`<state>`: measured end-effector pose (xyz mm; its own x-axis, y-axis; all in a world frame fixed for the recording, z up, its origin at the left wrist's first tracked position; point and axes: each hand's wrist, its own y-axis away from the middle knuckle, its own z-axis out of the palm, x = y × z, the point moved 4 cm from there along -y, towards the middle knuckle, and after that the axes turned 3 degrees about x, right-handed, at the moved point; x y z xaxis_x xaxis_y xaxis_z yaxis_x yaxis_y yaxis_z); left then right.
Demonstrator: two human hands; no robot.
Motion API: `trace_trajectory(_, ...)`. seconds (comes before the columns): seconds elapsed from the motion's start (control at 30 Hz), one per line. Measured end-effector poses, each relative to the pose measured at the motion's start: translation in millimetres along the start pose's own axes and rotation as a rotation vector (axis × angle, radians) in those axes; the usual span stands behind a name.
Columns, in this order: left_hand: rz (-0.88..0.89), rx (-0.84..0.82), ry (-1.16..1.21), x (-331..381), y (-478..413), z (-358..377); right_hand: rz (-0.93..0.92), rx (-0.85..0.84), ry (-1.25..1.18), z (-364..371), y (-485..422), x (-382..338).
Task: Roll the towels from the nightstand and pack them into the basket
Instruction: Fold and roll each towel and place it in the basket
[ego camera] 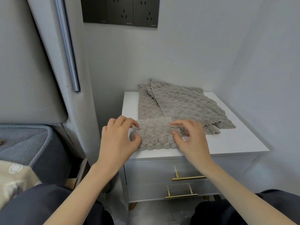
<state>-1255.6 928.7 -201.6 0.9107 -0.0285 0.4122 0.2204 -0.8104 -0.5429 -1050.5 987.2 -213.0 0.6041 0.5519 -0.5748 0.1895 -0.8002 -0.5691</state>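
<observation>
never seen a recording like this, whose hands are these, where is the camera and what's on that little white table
No machine here: a person works with two bare hands, and the one picture comes from a camera worn on their head, looking forward and down. The left hand and the right hand pinch the turned-over near end of a grey towel with their fingers, seemingly starting a roll. A second towel lies partly over it. Both rest on a white nightstand with gold drawer handles. No basket is in view.
</observation>
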Motion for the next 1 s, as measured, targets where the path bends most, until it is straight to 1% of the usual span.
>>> trace_trajectory(0.03,0.071,0.017,0.024,5.4,0.0,-0.6,-0.148,0.029,0.083,-0.1,0.7,-8.1)
trace_trajectory(0.1,0.186,0.016,0.059,15.2,2.7,-0.7,-0.46,0.024,0.204,4.6,6.1,-22.2)
trace_trajectory(0.13,0.222,0.013,0.067,18.4,4.7,0.2,-0.556,0.002,0.242,8.4,9.8,-26.2)
trace_trajectory(0.17,0.242,0.01,0.071,19.7,6.5,0.9,-0.604,-0.019,0.263,12.0,12.3,-28.4)
trace_trajectory(0.3,0.333,0.01,0.064,21.9,9.6,5.9,-0.675,-0.096,0.402,22.7,18.0,-25.6)
trace_trajectory(0.37,0.381,0.007,0.027,21.6,8.9,8.4,-0.662,-0.141,0.449,25.4,20.2,-24.3)
trace_trajectory(0.43,0.384,0.006,-0.009,17.7,7.4,9.2,-0.627,-0.176,0.454,24.2,21.3,-22.6)
trace_trajectory(0.53,0.357,-0.014,-0.034,10.2,8.4,7.7,-0.588,-0.216,0.455,19.0,22.3,-18.9)
trace_trajectory(0.7,0.262,-0.038,-0.092,0.3,10.7,-2.0,-0.485,-0.206,0.408,7.4,21.5,-12.1)
trace_trajectory(0.77,0.23,-0.08,-0.106,-1.0,12.7,-3.0,-0.423,-0.23,0.396,3.5,20.0,-7.9)
trace_trajectory(0.87,0.204,-0.195,-0.121,-5.9,16.0,-1.5,-0.342,-0.312,0.332,1.5,16.6,-1.7)
trace_trajectory(0.93,0.212,-0.237,-0.109,-9.5,15.8,-0.4,-0.33,-0.337,0.31,1.6,14.0,-0.6)
trace_trajectory(1.0,0.207,-0.243,-0.091,-11.9,13.6,1.0,-0.365,-0.345,0.336,1.9,12.8,-4.6)
